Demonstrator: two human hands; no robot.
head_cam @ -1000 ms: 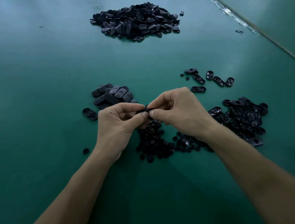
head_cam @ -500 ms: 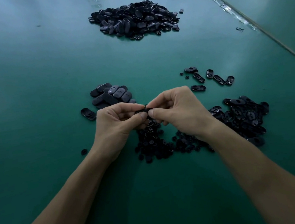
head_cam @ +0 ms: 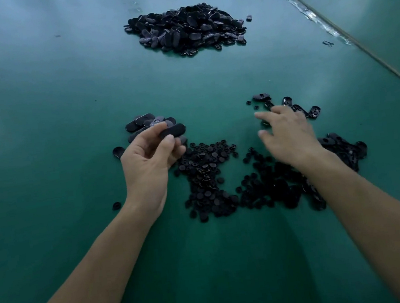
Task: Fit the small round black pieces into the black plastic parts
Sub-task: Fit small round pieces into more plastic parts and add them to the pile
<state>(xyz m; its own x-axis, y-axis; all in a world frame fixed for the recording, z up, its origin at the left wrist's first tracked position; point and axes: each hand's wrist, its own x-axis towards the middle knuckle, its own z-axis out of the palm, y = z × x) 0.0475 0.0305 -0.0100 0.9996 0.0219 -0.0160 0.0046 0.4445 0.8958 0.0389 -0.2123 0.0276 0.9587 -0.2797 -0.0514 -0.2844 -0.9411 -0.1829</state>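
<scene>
1. The right hand [head_cam: 290, 135] is smeared by motion. Whether its fingertips [head_cam: 261, 116] touch the loose oval parts [head_cam: 313, 111] beneath cannot be told, and it covers several of them.
2. The left hand [head_cam: 147, 158] pinches an oval part [head_cam: 172, 130], its thumb and fingers hiding the near end. It also partly covers the small stack [head_cam: 145, 122] behind.
3. The right forearm [head_cam: 350, 195] hides part of the heap of round pieces [head_cam: 207, 175], which are too dark to tell apart.
4. The left forearm [head_cam: 94, 265] and the right forearm run off the bottom edge.
</scene>
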